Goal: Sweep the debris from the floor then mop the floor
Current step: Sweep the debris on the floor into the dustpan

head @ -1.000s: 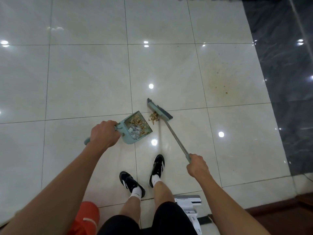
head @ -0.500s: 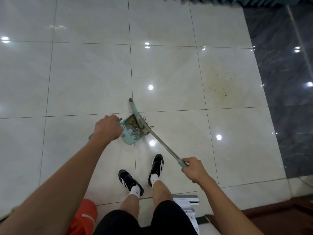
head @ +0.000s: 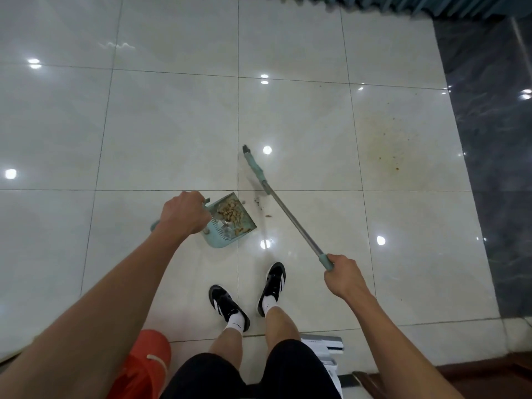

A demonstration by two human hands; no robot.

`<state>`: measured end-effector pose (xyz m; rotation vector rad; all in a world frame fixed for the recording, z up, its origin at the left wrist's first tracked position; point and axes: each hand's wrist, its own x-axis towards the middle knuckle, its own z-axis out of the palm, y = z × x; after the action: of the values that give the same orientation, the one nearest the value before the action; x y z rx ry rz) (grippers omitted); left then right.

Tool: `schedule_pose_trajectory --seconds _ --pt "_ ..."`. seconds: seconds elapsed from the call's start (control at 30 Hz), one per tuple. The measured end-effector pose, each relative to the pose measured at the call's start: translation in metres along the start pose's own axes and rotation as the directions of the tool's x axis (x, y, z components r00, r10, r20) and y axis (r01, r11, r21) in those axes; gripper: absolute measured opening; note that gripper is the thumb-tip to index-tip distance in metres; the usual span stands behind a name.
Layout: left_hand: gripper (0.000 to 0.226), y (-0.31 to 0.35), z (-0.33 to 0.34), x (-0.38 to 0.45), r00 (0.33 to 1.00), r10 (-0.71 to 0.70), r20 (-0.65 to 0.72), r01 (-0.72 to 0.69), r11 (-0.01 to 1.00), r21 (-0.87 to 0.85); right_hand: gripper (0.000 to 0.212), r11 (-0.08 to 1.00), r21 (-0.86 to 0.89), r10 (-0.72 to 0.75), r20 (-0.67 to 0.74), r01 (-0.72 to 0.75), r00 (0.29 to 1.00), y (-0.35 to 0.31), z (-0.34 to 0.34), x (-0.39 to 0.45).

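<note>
My left hand grips the handle of a teal dustpan that rests on the white tiled floor. A heap of brown debris lies inside the pan. My right hand holds the end of a broom's metal handle. The teal broom head sits on the floor up and right of the pan's mouth. A few crumbs lie between pan and broom. A brownish speckled stain marks the tile to the right.
My two feet in black shoes stand just behind the pan. An orange bucket is at the bottom left, and a white mop head lies at the bottom right. Dark marble tiles run along the right side.
The broom head has swung out of the dustpan's mouth, up and to the right. My right hand moved right with the handle. The pile once in front of the pan now lies inside it.
</note>
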<state>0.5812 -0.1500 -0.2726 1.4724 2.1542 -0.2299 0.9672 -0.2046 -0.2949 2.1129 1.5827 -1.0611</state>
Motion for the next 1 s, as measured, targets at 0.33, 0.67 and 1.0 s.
schedule_pose_trajectory --seconds 0.33,0.67,1.0 --pt "0.026 -0.012 0.008 0.006 1.000 -0.007 0.014 0.007 0.999 0.034 0.049 0.989 -0.147 0.032 0.137 -0.012 0.990 -0.009 0.033 -0.002" --pt "0.018 -0.019 0.009 0.001 1.000 0.009 0.000 -0.009 0.999 0.047 0.052 0.997 0.075 -0.018 0.215 0.002 0.976 -0.025 0.034 -0.003" --pt "0.024 -0.026 0.008 -0.024 0.999 0.024 -0.034 -0.023 0.999 0.023 0.038 0.991 0.130 -0.033 0.094 0.021 0.995 -0.035 0.006 -0.007"
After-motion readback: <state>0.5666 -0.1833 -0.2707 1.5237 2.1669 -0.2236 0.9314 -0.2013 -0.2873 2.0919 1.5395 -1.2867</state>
